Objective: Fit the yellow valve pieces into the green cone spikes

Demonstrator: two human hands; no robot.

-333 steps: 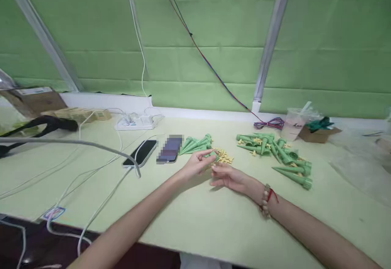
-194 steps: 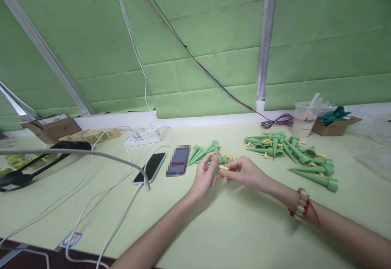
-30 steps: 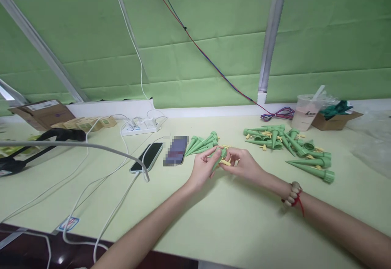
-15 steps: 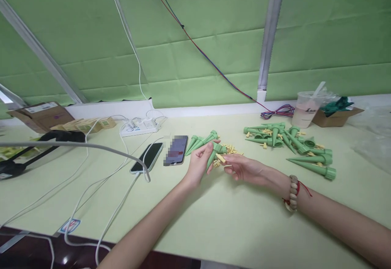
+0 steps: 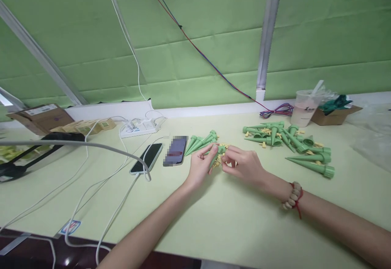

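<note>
Left hand (image 5: 200,165) clasps a green spike (image 5: 221,150); right hand (image 5: 242,165), thumb and fingers together, apparently pinches a mostly hidden yellow piece (image 5: 224,159) beside the spike's head. Left of that spike lie other spikes (image 5: 204,141); well right, a larger green pile (image 5: 295,138).

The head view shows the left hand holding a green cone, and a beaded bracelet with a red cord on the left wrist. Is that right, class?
Not quite: the wrist is wrong. The head view shows the beaded bracelet and red cord on the wrist of the right hand. The left hand does hold a green cone.
</note>
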